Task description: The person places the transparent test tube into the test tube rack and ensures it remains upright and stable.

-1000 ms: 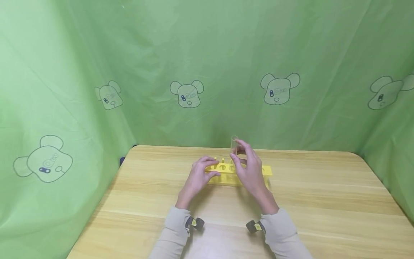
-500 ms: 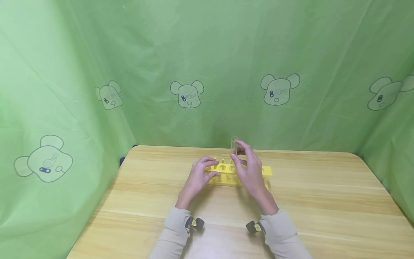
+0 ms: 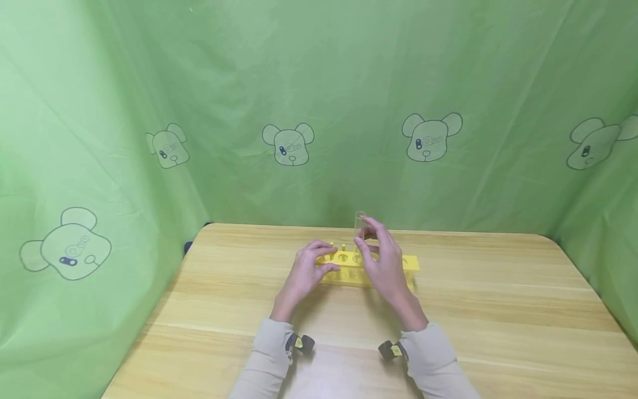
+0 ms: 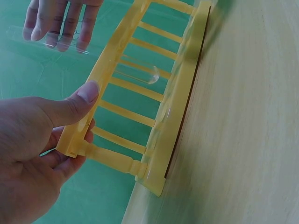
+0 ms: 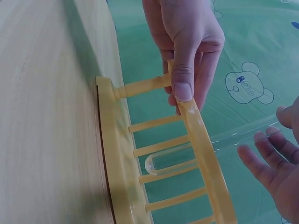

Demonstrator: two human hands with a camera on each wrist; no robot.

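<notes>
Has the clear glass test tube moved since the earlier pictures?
Yes, slightly. The clear glass test tube, pinched by the right hand, has sunk a little: its top rim sits lower against the far edge of the wooden table, deeper in the yellow plastic rack.

We seem to be in a makeshift recording booth: green bear-printed sheeting [image 3: 319, 111] hangs beyond both hands, and a bare wooden table [image 3: 498, 310] lies under them.

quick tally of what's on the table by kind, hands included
yellow test tube rack: 1
clear glass test tube: 1
hands, left hand and right hand: 2
wooden table: 1
total: 5
</notes>
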